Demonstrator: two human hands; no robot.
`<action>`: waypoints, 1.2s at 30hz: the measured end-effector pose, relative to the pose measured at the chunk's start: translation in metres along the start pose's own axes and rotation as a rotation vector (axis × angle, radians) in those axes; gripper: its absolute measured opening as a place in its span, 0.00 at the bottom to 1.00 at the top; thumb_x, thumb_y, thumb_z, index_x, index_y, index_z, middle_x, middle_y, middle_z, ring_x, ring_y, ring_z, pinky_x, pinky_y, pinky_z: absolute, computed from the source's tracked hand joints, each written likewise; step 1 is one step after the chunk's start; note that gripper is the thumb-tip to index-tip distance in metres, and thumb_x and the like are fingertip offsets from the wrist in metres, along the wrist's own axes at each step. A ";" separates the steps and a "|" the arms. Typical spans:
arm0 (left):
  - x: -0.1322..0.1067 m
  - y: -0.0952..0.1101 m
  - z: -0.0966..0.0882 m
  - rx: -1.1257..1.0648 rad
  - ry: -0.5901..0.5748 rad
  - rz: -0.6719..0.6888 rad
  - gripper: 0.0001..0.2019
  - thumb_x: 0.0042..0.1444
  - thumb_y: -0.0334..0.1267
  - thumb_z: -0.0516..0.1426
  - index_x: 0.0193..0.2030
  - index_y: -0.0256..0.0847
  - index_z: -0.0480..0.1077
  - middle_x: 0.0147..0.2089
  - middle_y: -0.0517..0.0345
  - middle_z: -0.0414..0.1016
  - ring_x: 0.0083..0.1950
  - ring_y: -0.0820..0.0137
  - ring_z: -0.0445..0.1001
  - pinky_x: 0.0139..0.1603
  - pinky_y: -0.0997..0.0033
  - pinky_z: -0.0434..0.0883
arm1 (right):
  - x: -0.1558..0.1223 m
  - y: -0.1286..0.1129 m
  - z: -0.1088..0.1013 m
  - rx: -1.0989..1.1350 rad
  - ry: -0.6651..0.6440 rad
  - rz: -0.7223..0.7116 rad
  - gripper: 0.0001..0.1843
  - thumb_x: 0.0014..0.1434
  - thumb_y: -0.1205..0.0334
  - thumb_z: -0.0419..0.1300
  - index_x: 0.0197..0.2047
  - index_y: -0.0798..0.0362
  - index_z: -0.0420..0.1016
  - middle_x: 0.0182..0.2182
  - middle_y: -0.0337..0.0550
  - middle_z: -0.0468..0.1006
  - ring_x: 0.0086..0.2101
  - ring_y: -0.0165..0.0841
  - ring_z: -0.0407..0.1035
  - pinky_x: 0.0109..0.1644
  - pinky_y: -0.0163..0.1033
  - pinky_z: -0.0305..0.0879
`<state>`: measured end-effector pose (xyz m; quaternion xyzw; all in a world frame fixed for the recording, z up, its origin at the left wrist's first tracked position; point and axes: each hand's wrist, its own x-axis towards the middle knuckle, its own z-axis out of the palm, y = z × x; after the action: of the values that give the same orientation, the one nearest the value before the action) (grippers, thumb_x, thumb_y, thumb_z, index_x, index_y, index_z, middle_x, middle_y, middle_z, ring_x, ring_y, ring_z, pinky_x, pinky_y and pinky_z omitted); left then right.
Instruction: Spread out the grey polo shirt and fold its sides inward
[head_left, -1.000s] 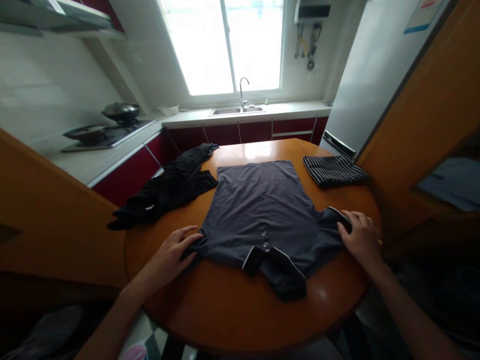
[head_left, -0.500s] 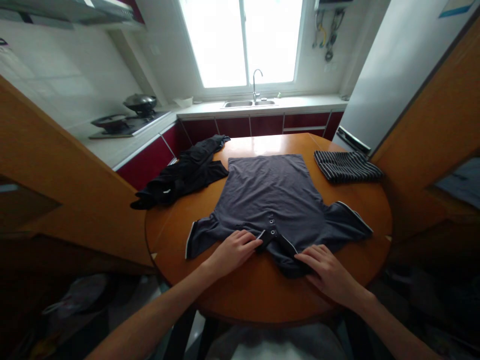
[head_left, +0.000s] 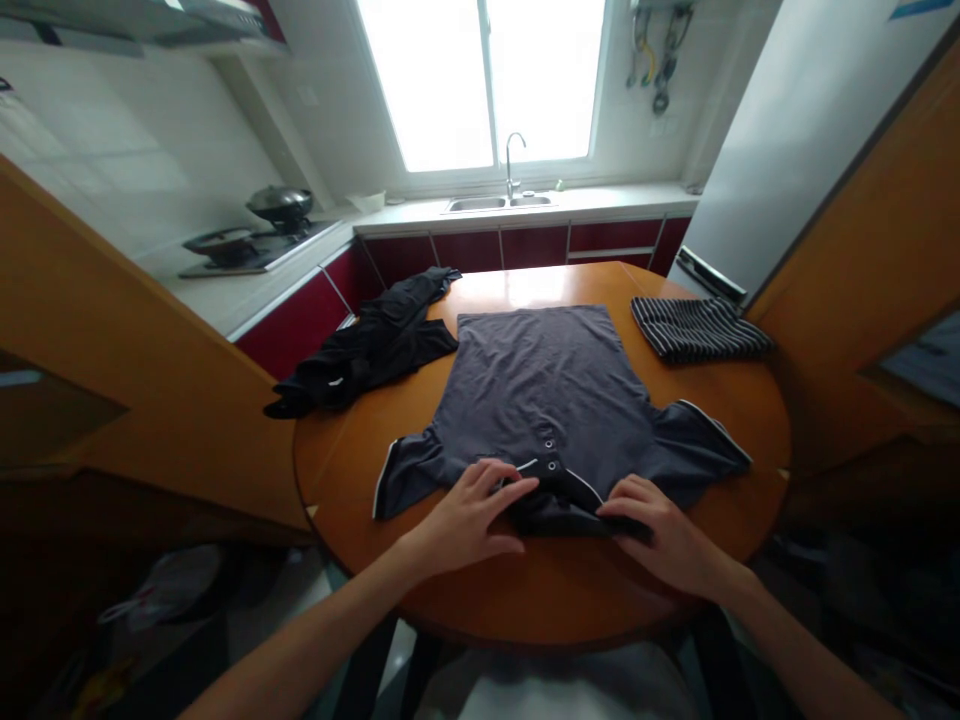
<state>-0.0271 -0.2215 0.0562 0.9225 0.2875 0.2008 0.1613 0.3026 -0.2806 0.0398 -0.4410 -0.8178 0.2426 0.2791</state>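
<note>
A dark grey short-sleeved shirt (head_left: 547,380) with white-edged sleeves lies spread on the wooden table, its collar end toward me. Two ring-shaped snaps show on its dark neck placket. My left hand (head_left: 476,510) rests at the left side of the collar, thumb and forefinger apart, the fingertips touching the cloth. At the collar's right side, my right hand (head_left: 660,530) pinches the fabric between thumb and fingers. Part of the collar is hidden beneath the fingers of both hands.
On the round table (head_left: 555,600), a heap of black clothing (head_left: 375,340) lies at the left and a folded striped black garment (head_left: 701,330) at the right. Beyond stand a counter with a sink (head_left: 480,204), a stove with pans (head_left: 281,205) and a fridge (head_left: 780,150).
My left thumb has parted from the forefinger, letting go of the left collar edge. The collar's near edge now lies straighter and closer to the shirt. My right hand keeps its pinch.
</note>
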 end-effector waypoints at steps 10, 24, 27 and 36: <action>-0.005 0.002 0.024 0.223 0.089 0.115 0.36 0.60 0.43 0.65 0.72 0.47 0.58 0.71 0.42 0.58 0.73 0.46 0.54 0.71 0.42 0.63 | -0.009 0.005 0.008 0.020 0.200 0.065 0.17 0.56 0.76 0.55 0.45 0.49 0.75 0.42 0.45 0.75 0.44 0.39 0.70 0.49 0.44 0.68; -0.007 0.006 0.029 0.300 0.142 0.088 0.41 0.64 0.40 0.62 0.77 0.37 0.46 0.66 0.38 0.65 0.69 0.48 0.63 0.68 0.45 0.68 | 0.003 -0.001 0.016 0.113 0.469 0.302 0.05 0.65 0.62 0.59 0.38 0.51 0.76 0.35 0.42 0.80 0.38 0.39 0.74 0.40 0.40 0.68; -0.005 0.003 0.031 0.253 0.155 0.109 0.35 0.66 0.29 0.55 0.77 0.41 0.48 0.64 0.42 0.69 0.66 0.54 0.67 0.67 0.48 0.70 | 0.004 0.000 0.016 0.119 0.483 0.277 0.05 0.65 0.62 0.59 0.38 0.51 0.76 0.36 0.43 0.79 0.39 0.39 0.74 0.42 0.40 0.69; -0.011 -0.004 0.014 -0.235 0.103 0.072 0.23 0.66 0.26 0.53 0.67 0.45 0.64 0.57 0.51 0.78 0.58 0.66 0.76 0.62 0.64 0.73 | -0.013 -0.005 -0.004 0.086 0.081 -0.068 0.28 0.51 0.83 0.53 0.48 0.48 0.79 0.43 0.45 0.74 0.46 0.38 0.69 0.51 0.43 0.69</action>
<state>-0.0308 -0.2278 0.0398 0.8954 0.2364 0.2859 0.2461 0.3083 -0.2933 0.0428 -0.4101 -0.8090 0.2499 0.3390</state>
